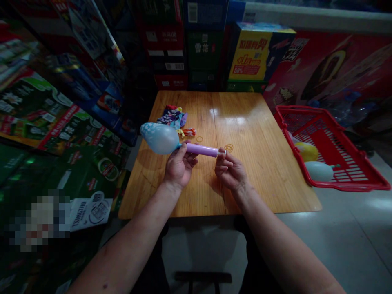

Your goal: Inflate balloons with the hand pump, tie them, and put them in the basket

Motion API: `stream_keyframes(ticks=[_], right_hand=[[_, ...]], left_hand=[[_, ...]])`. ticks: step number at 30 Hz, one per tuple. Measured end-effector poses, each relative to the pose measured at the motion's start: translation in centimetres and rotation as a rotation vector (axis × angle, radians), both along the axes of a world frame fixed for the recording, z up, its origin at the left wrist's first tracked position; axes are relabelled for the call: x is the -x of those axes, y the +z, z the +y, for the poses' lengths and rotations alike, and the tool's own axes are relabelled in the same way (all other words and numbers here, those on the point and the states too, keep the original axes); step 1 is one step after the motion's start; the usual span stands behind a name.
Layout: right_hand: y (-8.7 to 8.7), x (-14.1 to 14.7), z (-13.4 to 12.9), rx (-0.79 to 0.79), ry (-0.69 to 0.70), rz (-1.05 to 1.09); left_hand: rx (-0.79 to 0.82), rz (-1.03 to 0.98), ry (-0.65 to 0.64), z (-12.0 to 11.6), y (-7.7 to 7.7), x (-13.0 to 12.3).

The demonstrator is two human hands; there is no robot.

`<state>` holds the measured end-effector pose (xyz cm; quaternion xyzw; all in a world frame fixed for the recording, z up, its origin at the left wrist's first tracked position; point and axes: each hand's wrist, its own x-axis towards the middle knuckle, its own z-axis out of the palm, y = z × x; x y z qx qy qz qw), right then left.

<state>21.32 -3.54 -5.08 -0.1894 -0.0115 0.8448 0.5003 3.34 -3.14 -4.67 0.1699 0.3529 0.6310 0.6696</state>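
Light-blue balloon (163, 139) on left end of purple pump (202, 150), above wooden surface (199, 200). Left grip (180, 166) pinches pump beside balloon; right grip (230, 169) pinches white handle (221, 154). Red basket (349, 188) at right.

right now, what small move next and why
Probably pull the small white plunger end back with the right hand: it sits close to the purple plastic tube, while the left hand grips the tube beside the pale blue, white-patterned balloon.
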Motion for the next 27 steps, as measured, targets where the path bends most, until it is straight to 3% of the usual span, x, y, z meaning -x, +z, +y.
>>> stream_keyframes(ticks=[8, 16, 20, 24, 27], right_hand=[[0.9, -2.9, 0.7, -0.104, -0.046, -0.097], [0.0, -0.2, 0.0, 0.024, 0.002, 0.013], [0.2, -1.0, 0.3, 0.029, 0.019, 0.013], [0.8, -2.8, 0.7, -0.023, -0.014, 0.022], [0.9, -2.8, 0.6, -0.04, -0.029, 0.027]], left_hand=[[-0.006, -0.022, 0.118, 1.9, 0.6, 2.7], [0.019, -0.032, -0.023, -0.3, -0.6, -0.3], [0.045, -0.035, -0.009, 0.6, -0.5, 0.5], [0.038, -0.04, 0.081, 1.6, 0.4, 2.2], [-0.019, -0.03, 0.132, 1.3, 0.6, 2.1]])
